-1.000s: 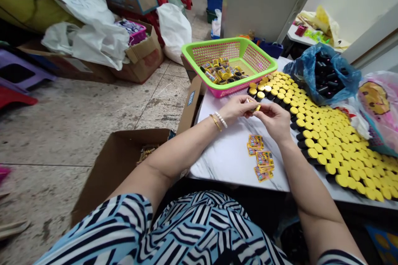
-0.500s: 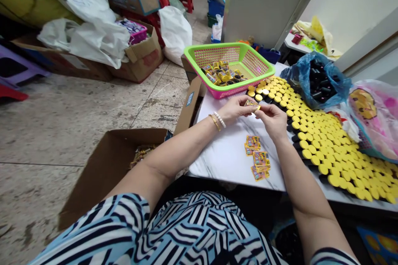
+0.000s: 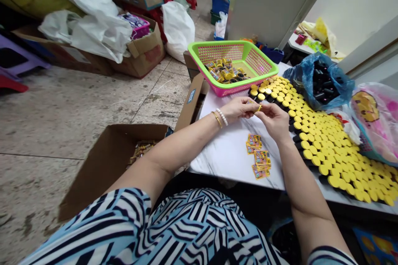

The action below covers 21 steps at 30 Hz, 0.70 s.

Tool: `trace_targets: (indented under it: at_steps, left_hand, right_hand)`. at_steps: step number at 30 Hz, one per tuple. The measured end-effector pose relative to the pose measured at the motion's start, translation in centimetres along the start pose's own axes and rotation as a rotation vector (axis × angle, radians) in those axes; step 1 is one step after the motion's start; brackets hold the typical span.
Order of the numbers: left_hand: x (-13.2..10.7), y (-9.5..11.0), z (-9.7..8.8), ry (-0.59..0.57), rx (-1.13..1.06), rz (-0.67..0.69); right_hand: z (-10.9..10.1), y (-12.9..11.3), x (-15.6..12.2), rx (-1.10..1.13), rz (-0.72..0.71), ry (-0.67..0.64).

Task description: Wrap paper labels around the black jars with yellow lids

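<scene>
Worn speckled floor tiles [image 3: 77, 107] stretch away on the left, and one open cardboard box [image 3: 105, 165] sits on them right beside a white marble-patterned table [image 3: 224, 153]. From my remote view, the table's smooth, glossy top carries nearly everything of interest.

I see two hands, both narrowed to a fingertip pinch. The left hand [image 3: 239, 109] and the right hand [image 3: 273, 122] meet above the table, holding one small yellow piece [image 3: 256, 108] between them; it is too small for me to make out its exact form. Two bracelets circle the left wrist: a thin gold bangle [image 3: 217, 119] and a beaded pearl strand [image 3: 222, 116].

Just below the hands lie two loose heaps of printed cards [image 3: 254, 141]. To the right, round yellow caps [image 3: 326, 145] on black tubes are packed tightly together, far too many for me to count. Beyond them, I count one plastic lattice basket [image 3: 239, 42] with a green rim and pink sides, holding a jumble of small yellow-and-black items [image 3: 224, 70]. One crumpled blue plastic bag [image 3: 329, 91] bulges with black tubes, and one glossy pink plastic bag [image 3: 376, 124] slumps at the table's right edge.
</scene>
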<state>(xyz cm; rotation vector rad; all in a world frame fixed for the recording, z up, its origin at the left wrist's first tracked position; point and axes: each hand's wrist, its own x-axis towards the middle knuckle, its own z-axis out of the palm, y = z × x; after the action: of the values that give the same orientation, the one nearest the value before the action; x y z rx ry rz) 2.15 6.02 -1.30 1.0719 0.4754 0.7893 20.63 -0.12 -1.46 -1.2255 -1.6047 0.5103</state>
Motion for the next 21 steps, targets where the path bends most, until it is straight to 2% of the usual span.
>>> trace_targets:
  at_steps: [3, 5, 9, 16, 19, 21]
  left_hand:
    - [0.0, -0.2, 0.1, 0.057, 0.068, -0.051]
    - [-0.1, -0.1, 0.3, 0.070, 0.078, -0.067]
    - [-0.3, 0.5, 0.3, -0.031, -0.019, -0.019]
    - [-0.4, 0.7, 0.0, 0.033, 0.084, 0.098]
    - [-0.4, 0.5, 0.0, 0.026, 0.140, 0.129]
    - [-0.4, 0.4, 0.2, 0.034, 0.175, 0.122]
  right_hand:
    - [0.4, 0.1, 0.1, -0.018, -0.001, -0.038]
    - [0.5, 0.2, 0.2, 0.068, 0.003, -0.057]
    - [0.5, 0.3, 0.5, 0.194, -0.008, -0.038]
    - [0.5, -0.5, 0.2, -0.011, -0.132, 0.031]
    - [0.9, -0.5, -0.1, 0.060, -0.058, 0.081]
    - [1.5, -0.5, -0.2, 0.194, 0.099, 0.060]
